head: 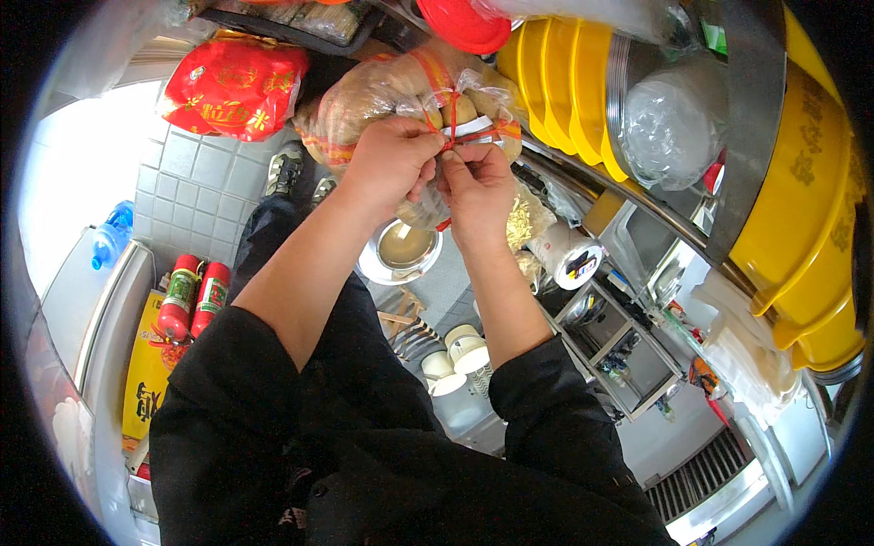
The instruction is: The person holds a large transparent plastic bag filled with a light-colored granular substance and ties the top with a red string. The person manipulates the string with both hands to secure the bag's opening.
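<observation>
A clear plastic bag of potatoes [389, 85] with orange-red stripes lies before me, and red string [453, 116] is wound about its gathered mouth. Both my hands meet at the knotted part of the string. My left hand [399, 157] pinches it between thumb and forefinger from the left. From the right, my right hand [478, 184] pinches the string with thumb and bent fingers. A white tag or strip [471, 127] shows just above the fingertips. The exact form of the knot is hidden by the fingers.
A red printed bag [235, 85] lies at upper left. Yellow containers [573, 82] stand nested on a metal shelf at upper right. Below the hands are a round metal-topped vessel [408, 246] and a bag of yellow shreds [520, 222]. Red fire extinguishers [179, 300] stand at left.
</observation>
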Demonstrator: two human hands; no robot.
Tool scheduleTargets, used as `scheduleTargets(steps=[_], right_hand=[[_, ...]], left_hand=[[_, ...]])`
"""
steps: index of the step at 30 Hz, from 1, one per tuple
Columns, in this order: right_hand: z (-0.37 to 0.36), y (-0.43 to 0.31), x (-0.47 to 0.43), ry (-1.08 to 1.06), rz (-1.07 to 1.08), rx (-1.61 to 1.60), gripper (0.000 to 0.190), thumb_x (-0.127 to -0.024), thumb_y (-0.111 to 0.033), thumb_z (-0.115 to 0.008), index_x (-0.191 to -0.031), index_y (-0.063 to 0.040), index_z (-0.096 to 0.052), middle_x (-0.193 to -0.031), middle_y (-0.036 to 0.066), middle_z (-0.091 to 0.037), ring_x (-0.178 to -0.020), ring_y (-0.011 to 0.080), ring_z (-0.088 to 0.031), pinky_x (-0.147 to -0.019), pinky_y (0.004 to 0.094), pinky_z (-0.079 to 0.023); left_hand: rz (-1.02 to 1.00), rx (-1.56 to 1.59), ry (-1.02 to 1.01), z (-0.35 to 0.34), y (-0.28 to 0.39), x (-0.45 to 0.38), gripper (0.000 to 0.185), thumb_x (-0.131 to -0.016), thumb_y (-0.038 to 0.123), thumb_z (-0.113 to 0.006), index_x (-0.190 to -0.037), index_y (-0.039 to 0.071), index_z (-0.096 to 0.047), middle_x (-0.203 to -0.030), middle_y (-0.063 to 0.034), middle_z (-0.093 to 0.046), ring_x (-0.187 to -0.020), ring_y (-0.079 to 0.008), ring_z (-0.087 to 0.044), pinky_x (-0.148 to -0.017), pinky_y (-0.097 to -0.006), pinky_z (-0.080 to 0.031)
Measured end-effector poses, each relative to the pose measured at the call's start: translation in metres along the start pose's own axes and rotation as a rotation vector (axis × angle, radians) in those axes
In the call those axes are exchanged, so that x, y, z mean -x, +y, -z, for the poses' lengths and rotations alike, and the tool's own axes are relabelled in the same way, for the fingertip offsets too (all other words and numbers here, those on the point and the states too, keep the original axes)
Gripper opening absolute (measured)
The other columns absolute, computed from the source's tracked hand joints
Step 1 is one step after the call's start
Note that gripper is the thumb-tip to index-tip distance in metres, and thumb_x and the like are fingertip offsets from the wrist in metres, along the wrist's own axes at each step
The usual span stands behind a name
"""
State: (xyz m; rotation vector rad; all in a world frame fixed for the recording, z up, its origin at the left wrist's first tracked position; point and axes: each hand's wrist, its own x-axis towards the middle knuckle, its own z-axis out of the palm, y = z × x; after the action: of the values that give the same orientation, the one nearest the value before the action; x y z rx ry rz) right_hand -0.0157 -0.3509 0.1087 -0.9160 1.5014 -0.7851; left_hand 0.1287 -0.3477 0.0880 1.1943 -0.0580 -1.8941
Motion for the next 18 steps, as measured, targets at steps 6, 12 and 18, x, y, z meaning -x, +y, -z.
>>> scheduleTargets(steps=[6, 12, 18], right_hand=[[-0.002, -0.011, 0.001, 0.057, -0.112, -0.004, 0.014, -0.099, 0.000, -0.073, -0.099, -0.007, -0.061, -0.080, 0.004, -0.067, -0.058, 0.0104, -0.058, -0.049, 0.0252, -0.041], [-0.002, -0.003, 0.000, 0.053, -0.030, -0.049, 0.016, -0.098, 0.001, -0.073, -0.098, -0.007, -0.060, -0.080, 0.004, -0.068, -0.059, 0.0109, -0.060, -0.050, 0.0248, -0.043], [-0.003, 0.001, 0.000, 0.057, 0.017, -0.031, 0.015, -0.098, 0.001, -0.073, -0.099, -0.006, -0.060, -0.083, 0.005, -0.069, -0.061, 0.0111, -0.061, -0.052, 0.0246, -0.045]], left_hand=[[-0.019, -0.203, 0.131, -0.003, 0.009, 0.010, 0.016, -0.099, 0.015, -0.071, -0.096, 0.000, -0.073, -0.064, -0.0072, -0.063, -0.047, -0.0161, -0.057, -0.044, -0.0337, -0.044], [-0.964, -0.917, 0.327, 0.004, 0.036, 0.028, 0.012, -0.091, 0.009, -0.072, -0.102, 0.006, -0.077, -0.082, -0.0127, -0.070, -0.082, -0.0311, -0.071, -0.077, -0.0416, -0.058], [-0.713, -1.424, -0.216, 0.009, 0.059, -0.014, 0.016, -0.091, 0.015, -0.068, -0.103, 0.011, -0.077, -0.095, -0.0147, -0.074, -0.097, -0.0375, -0.071, -0.084, -0.0503, -0.057]])
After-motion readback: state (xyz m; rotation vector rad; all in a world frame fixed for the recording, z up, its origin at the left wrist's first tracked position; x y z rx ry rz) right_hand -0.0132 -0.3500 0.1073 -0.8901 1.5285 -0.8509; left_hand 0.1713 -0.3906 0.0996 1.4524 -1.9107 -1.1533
